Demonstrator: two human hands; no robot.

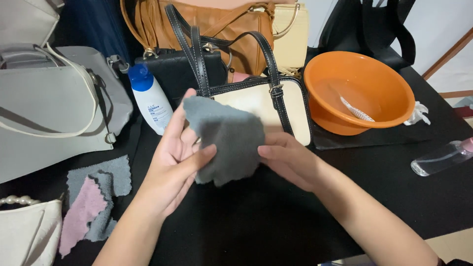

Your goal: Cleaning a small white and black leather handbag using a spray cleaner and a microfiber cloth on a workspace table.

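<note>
Grey cloth point(224, 140) hangs between my hands, just in front of the cream handbag point(261, 106): left hand point(172, 157) pinching one edge, right hand point(290, 157) gripping the other. My hold looks loose, so it could slip onto the bench point(256, 216), or my right elbow could nudge the orange basin point(359, 91) beside the handbag and spill water.

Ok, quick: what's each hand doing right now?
Left hand: fingers shut on the grey cloth, thumb on top.
Right hand: holds the same grey cloth at its right edge.
</note>
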